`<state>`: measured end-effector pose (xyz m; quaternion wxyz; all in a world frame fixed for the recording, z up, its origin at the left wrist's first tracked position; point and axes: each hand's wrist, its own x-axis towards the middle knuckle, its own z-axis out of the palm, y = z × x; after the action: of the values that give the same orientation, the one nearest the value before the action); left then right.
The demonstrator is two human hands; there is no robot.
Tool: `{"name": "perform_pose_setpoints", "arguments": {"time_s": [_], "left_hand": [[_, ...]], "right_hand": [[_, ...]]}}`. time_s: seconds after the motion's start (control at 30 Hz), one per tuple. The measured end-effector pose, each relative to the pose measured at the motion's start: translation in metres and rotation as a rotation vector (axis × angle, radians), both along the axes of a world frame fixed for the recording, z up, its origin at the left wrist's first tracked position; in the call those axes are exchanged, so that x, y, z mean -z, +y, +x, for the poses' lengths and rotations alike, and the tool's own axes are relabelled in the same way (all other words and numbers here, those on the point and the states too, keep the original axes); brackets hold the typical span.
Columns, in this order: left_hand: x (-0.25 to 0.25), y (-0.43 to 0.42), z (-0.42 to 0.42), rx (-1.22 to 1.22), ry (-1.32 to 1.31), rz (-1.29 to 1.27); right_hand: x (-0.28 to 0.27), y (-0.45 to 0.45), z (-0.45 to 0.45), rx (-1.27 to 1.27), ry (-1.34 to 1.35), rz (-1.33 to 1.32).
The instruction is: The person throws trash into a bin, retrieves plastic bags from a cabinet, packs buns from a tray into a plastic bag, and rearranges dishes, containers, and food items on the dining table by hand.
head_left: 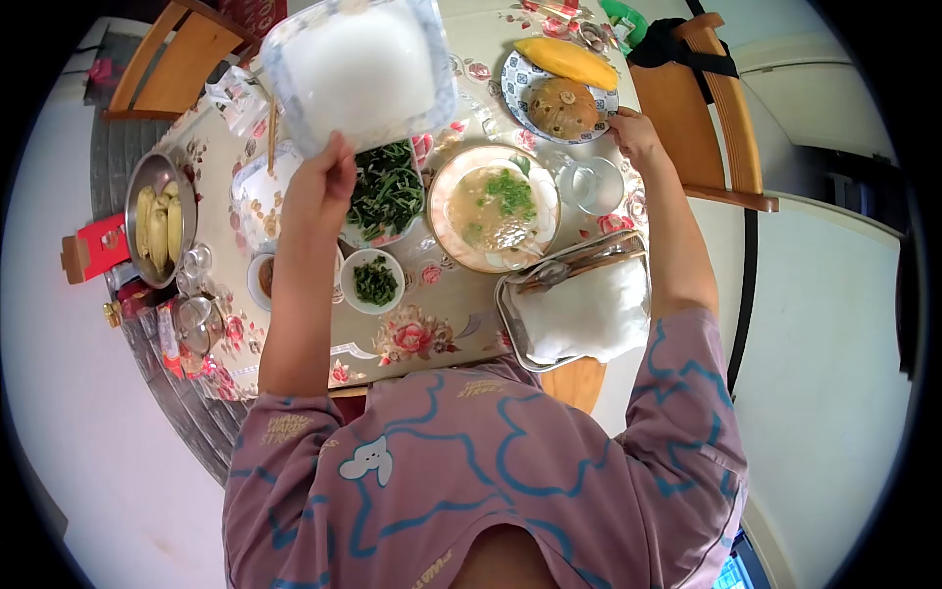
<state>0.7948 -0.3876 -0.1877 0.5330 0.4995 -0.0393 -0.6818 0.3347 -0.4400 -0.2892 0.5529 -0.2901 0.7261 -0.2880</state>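
Note:
My left hand (pixel 332 177) is closed on the near edge of a white square plate (pixel 365 71) with a pale blue patterned rim, held up over the table's far left. My right hand (pixel 636 135) grips the right rim of a round blue-and-white patterned plate (pixel 517 95). On that plate lie a long yellow piece of food (pixel 566 63) and a round brown bun-like item (pixel 563 108). Below the raised plate, partly covered, is a dish of cooked green vegetables (pixel 385 191). Between my arms sits a bowl of pale soup (pixel 481 204) topped with chopped greens.
A clear glass (pixel 593 185) stands near my right forearm. A metal tray (pixel 535 365) carries a white cloth (pixel 584 309) and utensils. Nearer me is a small bowl of chopped greens (pixel 373 282). Corn (pixel 157 226) fills a steel bowl at left. Wooden chairs (pixel 702 118) flank the table.

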Motion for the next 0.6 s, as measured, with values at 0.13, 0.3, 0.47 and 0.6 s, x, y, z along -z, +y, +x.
{"name": "perform_pose_setpoints", "arguments": {"time_s": [0.13,0.3,0.47,0.6], "left_hand": [[-0.016,0.046,0.033,-0.118,-0.011,0.015],[-0.019,0.094,0.070,-0.274,-0.063,0.094],[-0.029,0.128,0.091,-0.349,-0.015,0.082],[-0.041,0.145,0.105,-0.461,-0.072,0.117]], "right_hand": [[-0.002,-0.026,0.020,-0.104,0.034,0.052],[-0.011,-0.046,0.054,-0.301,0.069,0.067],[-0.016,-0.060,0.093,-0.443,0.082,0.101],[-0.023,-0.061,0.118,-0.528,0.131,0.102]]}}
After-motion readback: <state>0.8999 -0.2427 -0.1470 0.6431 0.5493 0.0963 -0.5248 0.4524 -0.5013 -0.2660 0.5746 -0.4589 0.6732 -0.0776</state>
